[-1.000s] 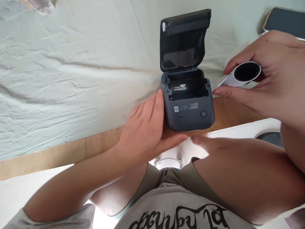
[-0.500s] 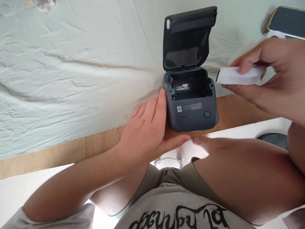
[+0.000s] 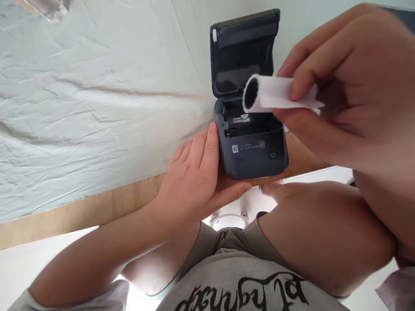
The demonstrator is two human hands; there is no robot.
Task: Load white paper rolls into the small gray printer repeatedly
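A dark label printer stands near the table's front edge with its lid raised and its paper bay exposed. My left hand lies flat along the printer's left side, fingers stretched out, thumb pointing toward its front base. Over the right part of the bay, my right hand pinches a small white paper roll between thumb and fingers. The roll's dark hollow end faces left, and a loose paper edge sticks out near my thumb. Part of the bay is hidden behind the roll.
A pale, wrinkled cloth covers the table, with a wooden strip bare along the front edge. A clear object sits at the top left. Behind my right hand, the corner of a dark phone shows.
My right hand has brought the paper roll leftward and up over the printer's bay, turning its hollow end into view. My left hand stays against the printer. The view has shifted slightly.
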